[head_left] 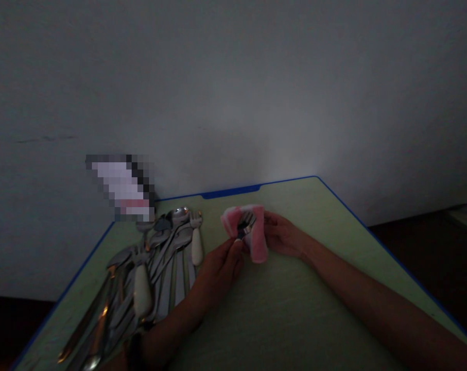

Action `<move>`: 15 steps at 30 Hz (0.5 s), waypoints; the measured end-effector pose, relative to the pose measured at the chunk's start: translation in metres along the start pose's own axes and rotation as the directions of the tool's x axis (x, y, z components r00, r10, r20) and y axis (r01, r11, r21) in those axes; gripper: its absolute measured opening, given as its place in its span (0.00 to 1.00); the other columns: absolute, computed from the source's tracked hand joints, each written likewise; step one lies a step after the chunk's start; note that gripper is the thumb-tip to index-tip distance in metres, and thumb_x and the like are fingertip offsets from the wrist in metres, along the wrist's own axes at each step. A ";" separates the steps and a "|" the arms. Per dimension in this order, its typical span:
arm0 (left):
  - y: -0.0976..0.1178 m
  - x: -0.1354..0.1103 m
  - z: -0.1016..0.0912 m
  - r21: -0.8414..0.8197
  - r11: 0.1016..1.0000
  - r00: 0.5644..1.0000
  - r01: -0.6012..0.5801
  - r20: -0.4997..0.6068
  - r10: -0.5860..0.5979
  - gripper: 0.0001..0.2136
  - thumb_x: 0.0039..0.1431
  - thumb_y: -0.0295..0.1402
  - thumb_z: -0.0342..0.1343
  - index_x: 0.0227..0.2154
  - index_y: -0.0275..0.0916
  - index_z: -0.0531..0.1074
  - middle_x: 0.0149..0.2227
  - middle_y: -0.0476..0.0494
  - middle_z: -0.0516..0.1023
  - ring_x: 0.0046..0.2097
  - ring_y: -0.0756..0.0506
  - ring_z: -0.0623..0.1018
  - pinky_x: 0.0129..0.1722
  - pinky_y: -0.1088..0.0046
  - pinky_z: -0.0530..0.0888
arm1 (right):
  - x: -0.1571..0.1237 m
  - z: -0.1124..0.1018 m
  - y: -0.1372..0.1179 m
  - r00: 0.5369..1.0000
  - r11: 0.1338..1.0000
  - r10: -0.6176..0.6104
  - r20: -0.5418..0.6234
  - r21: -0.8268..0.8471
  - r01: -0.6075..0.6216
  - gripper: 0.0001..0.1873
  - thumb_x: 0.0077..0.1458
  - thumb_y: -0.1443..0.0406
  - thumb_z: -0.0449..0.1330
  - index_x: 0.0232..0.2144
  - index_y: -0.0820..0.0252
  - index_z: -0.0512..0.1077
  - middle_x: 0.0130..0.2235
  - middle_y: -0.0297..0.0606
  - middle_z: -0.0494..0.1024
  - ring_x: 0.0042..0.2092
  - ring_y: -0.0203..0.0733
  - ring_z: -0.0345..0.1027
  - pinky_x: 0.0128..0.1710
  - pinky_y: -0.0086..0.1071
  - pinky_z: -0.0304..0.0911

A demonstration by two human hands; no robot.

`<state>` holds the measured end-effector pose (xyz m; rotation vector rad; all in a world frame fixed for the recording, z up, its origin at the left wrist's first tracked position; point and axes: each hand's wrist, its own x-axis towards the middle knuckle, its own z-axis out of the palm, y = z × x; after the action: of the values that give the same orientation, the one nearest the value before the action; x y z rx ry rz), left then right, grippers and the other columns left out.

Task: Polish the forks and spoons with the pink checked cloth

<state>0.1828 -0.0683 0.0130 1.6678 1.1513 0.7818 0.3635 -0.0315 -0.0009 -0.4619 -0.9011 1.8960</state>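
My left hand (pixel 220 269) pinches the handle of a small metal fork (pixel 245 225), whose tines rest against a pink cloth (pixel 248 232). My right hand (pixel 281 236) grips that pink cloth from the right, fingers closed on it. Both hands meet over the far middle of a pale green table (pixel 295 309) with a blue edge. The scene is dim.
A pile of several metal spoons, forks and knives (pixel 156 268), some with white handles, lies on the table's left side. A blurred-out object (pixel 123 188) stands at the far left corner. A grey wall rises right behind the table.
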 end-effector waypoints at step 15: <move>0.002 -0.004 0.000 0.105 0.994 0.999 -0.034 0.003 0.033 0.13 0.62 0.38 0.43 0.32 0.38 0.70 0.26 0.49 0.71 0.27 0.48 0.67 0.27 0.76 0.62 | 0.002 0.001 0.010 0.998 0.989 -0.065 -0.020 -0.138 0.061 0.16 0.40 0.68 0.67 0.35 0.60 0.72 0.36 0.35 0.76 0.38 0.34 0.69 0.41 0.28 0.62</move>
<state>0.1822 -0.0724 0.0145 1.7782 1.1840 0.7521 0.3565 -0.0328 -0.0077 -0.5320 -1.0219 1.7745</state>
